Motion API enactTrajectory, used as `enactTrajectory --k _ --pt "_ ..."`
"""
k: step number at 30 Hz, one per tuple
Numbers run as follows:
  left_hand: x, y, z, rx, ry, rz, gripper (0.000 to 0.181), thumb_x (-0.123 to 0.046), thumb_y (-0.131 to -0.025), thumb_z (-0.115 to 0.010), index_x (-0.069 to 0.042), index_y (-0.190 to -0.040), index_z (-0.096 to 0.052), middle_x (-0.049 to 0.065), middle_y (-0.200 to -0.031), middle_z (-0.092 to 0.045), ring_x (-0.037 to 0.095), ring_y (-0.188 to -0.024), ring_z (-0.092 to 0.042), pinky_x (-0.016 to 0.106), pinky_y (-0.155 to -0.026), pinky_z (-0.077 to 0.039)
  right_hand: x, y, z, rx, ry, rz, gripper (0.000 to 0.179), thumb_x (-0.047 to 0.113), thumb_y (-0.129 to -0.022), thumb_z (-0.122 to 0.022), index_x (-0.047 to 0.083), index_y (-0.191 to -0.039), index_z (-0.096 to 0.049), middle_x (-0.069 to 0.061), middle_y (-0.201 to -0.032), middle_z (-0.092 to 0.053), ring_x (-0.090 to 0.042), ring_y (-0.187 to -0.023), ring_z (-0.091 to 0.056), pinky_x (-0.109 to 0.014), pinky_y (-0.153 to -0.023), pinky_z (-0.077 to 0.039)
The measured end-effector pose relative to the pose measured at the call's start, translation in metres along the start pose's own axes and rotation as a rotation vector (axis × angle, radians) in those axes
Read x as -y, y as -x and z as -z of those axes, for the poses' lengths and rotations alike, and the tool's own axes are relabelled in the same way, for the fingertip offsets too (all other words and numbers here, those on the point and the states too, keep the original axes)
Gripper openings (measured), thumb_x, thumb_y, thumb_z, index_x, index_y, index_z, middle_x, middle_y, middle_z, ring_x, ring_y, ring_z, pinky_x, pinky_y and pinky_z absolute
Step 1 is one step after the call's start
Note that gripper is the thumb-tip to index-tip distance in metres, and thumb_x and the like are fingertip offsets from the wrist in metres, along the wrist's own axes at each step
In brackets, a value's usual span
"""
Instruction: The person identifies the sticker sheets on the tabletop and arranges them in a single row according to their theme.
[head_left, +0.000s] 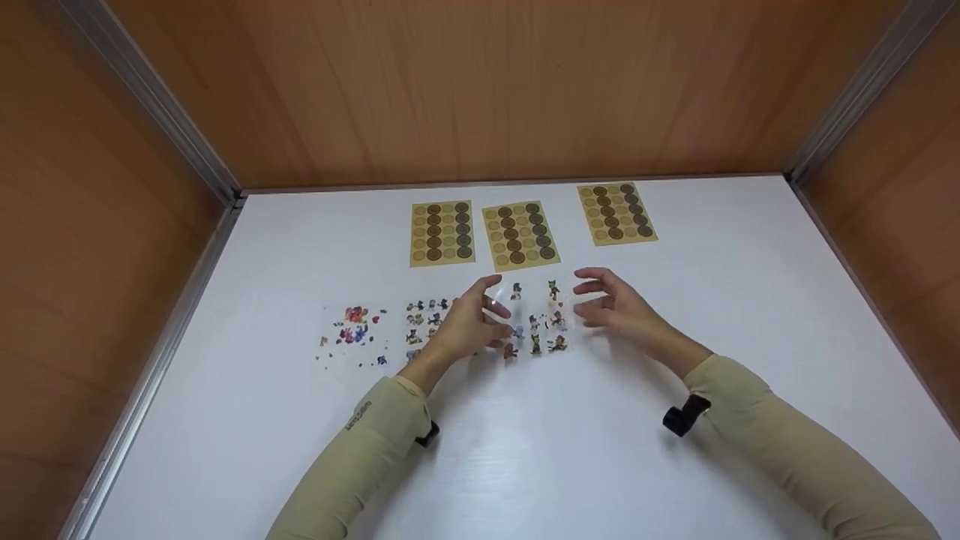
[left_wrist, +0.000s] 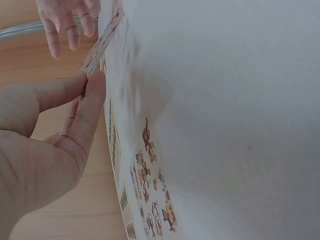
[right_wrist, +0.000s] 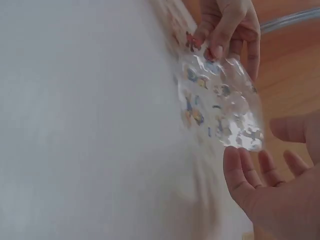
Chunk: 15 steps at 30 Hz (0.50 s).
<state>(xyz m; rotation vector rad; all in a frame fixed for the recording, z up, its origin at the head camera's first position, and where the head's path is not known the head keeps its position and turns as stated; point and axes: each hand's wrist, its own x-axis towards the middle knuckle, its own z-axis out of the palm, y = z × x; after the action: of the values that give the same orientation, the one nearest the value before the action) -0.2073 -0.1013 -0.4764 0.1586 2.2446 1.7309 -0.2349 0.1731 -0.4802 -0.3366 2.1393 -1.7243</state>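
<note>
A clear sticker sheet [right_wrist: 220,102] with small cartoon figures hangs above the white table. My left hand [head_left: 469,326] pinches its left edge between thumb and fingers, as the left wrist view shows. Beyond the sheet's right edge is my right hand [head_left: 611,304], its fingers spread and loosely bent, holding nothing. In the right wrist view the fingertips [right_wrist: 232,157] come close to the sheet's edge; whether they touch it I cannot tell. Partly hidden by the left hand, another figure sticker sheet [head_left: 420,319] lies on the table.
Farther left lies a clear sheet with colourful small stickers [head_left: 352,334]. Along the back are three tan sheets of round stickers, the left one [head_left: 442,232], the middle one [head_left: 521,235] and the right one [head_left: 617,214]. Wooden panels [head_left: 480,90] enclose the white table [head_left: 555,465].
</note>
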Motion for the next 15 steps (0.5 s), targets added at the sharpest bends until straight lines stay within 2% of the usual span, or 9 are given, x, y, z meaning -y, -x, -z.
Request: enactTrajectory --k 4,9,12,15 --pt "0.001 -0.004 0.001 -0.007 -0.026 0.001 0.091 0.015 -0.083 -0.072 -0.007 -0.159 -0.027 0.023 -0.116 -0.062 0.025 -0.086 -0.072 0.034 -0.069 -0.063 0.001 -0.001 0.009 0.079 0.262 0.145 0.068 0.01 -0.093 -0.074 0.004 -0.152 -0.04 -0.024 -0.145 -0.046 -0.042 -0.127 -0.052 -0.054 -0.102 -0.049" --pt "0.003 -0.006 0.001 -0.005 -0.076 0.031 0.091 0.014 -0.084 -0.072 -0.009 -0.16 -0.027 0.017 -0.112 -0.062 0.023 -0.083 -0.072 0.034 -0.068 -0.063 -0.006 -0.005 0.009 0.179 0.499 0.267 0.081 0.021 -0.089 -0.081 0.003 -0.154 -0.037 -0.02 -0.152 -0.043 -0.042 -0.136 -0.044 -0.056 -0.111 -0.04" --pt "0.002 -0.008 0.0 0.009 -0.103 0.037 0.091 0.013 -0.084 -0.072 -0.009 -0.16 -0.026 0.018 -0.114 -0.063 0.022 -0.082 -0.072 0.033 -0.067 -0.063 -0.008 -0.007 0.008 0.205 0.639 0.279 0.093 0.029 -0.083 -0.086 0.005 -0.156 -0.034 -0.015 -0.154 -0.041 -0.037 -0.141 -0.038 -0.054 -0.118 -0.031" --pt "-0.001 -0.012 -0.001 0.005 -0.131 0.035 0.092 0.013 -0.084 -0.072 -0.009 -0.16 -0.025 0.02 -0.115 -0.064 0.023 -0.081 -0.072 0.033 -0.067 -0.063 -0.01 -0.011 0.007 0.23 0.744 0.236 0.105 0.039 -0.078 -0.088 0.01 -0.16 -0.028 -0.011 -0.16 -0.033 -0.034 -0.148 -0.027 -0.055 -0.121 -0.023"
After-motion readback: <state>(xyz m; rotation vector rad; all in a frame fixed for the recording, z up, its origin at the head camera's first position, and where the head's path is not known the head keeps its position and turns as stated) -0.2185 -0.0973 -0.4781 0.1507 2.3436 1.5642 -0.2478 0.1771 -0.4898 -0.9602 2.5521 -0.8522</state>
